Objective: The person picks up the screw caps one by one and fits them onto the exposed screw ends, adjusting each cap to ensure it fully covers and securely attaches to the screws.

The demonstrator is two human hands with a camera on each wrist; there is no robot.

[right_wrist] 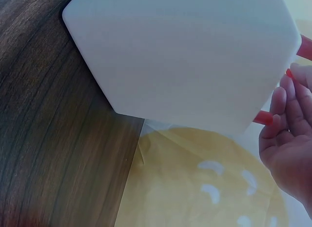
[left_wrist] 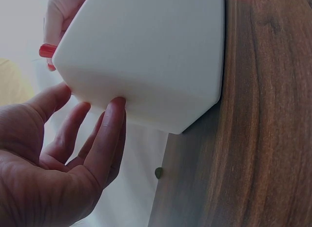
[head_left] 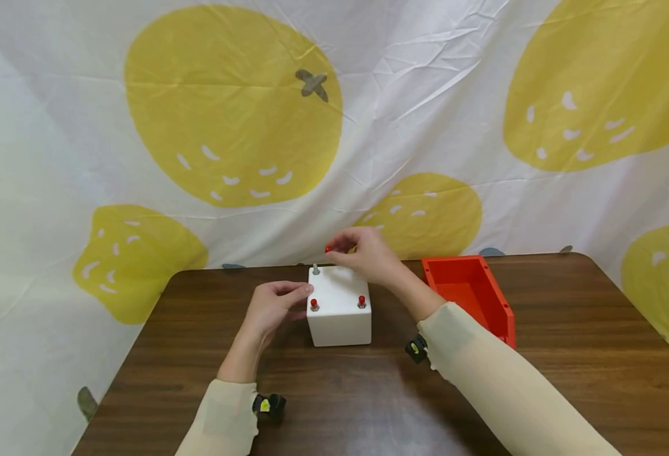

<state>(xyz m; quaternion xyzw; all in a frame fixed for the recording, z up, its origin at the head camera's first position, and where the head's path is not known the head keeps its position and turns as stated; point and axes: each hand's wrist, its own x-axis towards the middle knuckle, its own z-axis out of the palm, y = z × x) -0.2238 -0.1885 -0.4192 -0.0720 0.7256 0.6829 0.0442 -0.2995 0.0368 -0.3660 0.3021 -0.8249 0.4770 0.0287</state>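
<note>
A white box [head_left: 340,329] stands on the table, with metal bolts rising near its top corners. Red caps cover the near-left bolt [head_left: 314,306] and near-right bolt [head_left: 361,303]; the far-left bolt [head_left: 315,269] is bare metal. A further red cap [right_wrist: 263,118] shows at the box's far right corner in the right wrist view, hidden behind the hand from above. My right hand [head_left: 365,253] pinches a small red cap [head_left: 328,249] above the box's far side. My left hand [head_left: 274,307] touches the box's left side with extended fingers, thumb at the top edge.
A red open-topped bin [head_left: 496,294] stands to the right, partly behind my right forearm. The brown wooden table [head_left: 197,342] ends at its far edge against a white fabric backdrop [head_left: 380,126] with yellow fruit prints.
</note>
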